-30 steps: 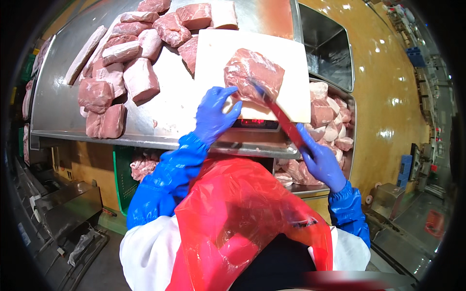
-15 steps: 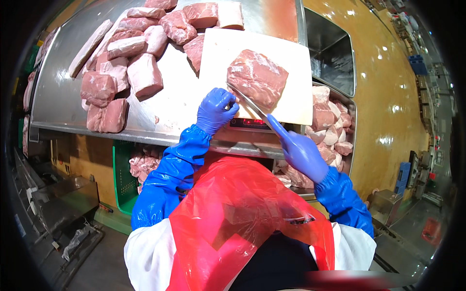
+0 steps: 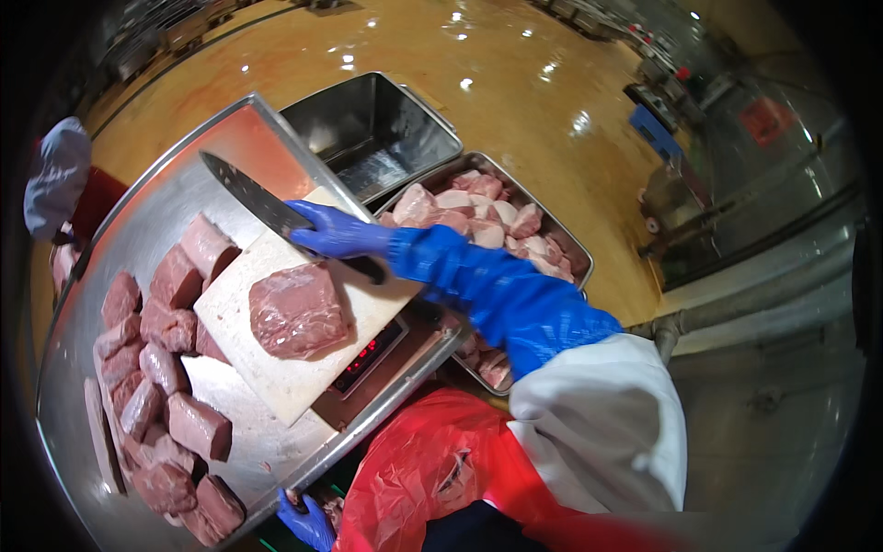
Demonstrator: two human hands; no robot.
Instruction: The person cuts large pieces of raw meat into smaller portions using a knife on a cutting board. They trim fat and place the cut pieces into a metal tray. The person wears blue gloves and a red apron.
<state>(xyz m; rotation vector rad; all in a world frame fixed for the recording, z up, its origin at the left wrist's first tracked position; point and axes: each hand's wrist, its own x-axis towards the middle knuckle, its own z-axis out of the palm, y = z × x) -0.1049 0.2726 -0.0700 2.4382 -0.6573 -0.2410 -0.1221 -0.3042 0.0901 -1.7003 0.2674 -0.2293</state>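
A thick slab of raw meat (image 3: 299, 311) lies flat toward the middle of the white board (image 3: 276, 391). Its upper face is pinkish red with paler streaks, and its near edge is rougher and a bit ragged. At the far edge of the board, the blue-gloved right hand (image 3: 338, 230) is closed around a large knife (image 3: 244, 189), the broad dark blade reaching out past the board and the handle end showing below the palm. The left hand (image 3: 308, 526), also gloved in blue, is low at the tabletop's near edge, well apart from the board; its fingers are bent, but I cannot tell whether they grip anything.

A glowing red readout (image 3: 368, 357) shows just beside the board's near right edge. Left of the board, many more meat pieces (image 3: 166, 377) crowd the metal tabletop (image 3: 170, 193), some cut in blocks, with one long narrow strip (image 3: 103, 434) outermost. The metal has a reddish tint beyond the board. A deep steel tub (image 3: 395, 129) stands beyond the board, and right of it a steel tray (image 3: 556, 221) is heaped with pink and whitish chunks (image 3: 478, 210). Farther out from the board, the tan floor (image 3: 501, 110) shines with reflected lights. Well left of the board, another person's pale sleeve (image 3: 60, 175) shows.
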